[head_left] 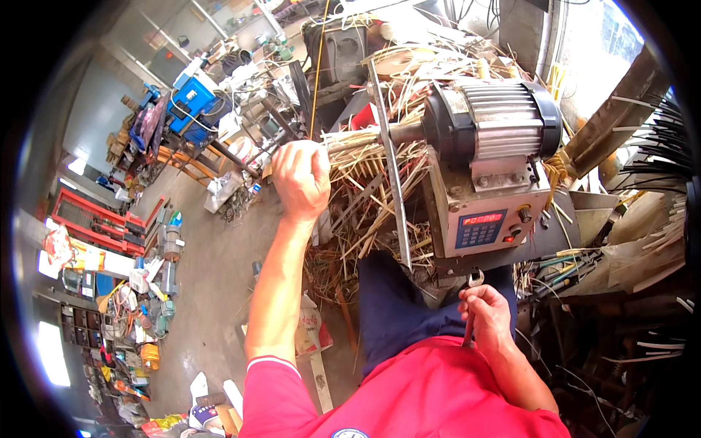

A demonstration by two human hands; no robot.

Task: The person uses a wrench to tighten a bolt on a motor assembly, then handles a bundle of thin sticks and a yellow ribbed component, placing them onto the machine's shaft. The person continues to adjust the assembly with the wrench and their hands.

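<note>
Red fabric of the person's shirt fills the lower edge, nearest the lens, with dark blue trousers just above it.

Far left, along the wall, stands a red frame, and below it a clutter of small parts and tools is spread over the concrete floor. Further up sits a blue machine among benches.

Next comes the left hand, raised on an outstretched forearm. Its fingers are curled into a tight fist around the end of a bundle of pale, straw-coloured strips. The bundle runs rightward from the fist to the dark shaft end of a motor, a ribbed grey body with black end caps. A thin metal bar stands nearly upright between fist and motor, and loose strips hang in a tangle beneath.

Under the motor is a grey control box with a red digit display, a blue keypad and a knob.

Below the box, the right hand is closed around the handle of a spanner, whose open head points up, just under the box's lower edge.

Far right, black rods fan out.
</note>
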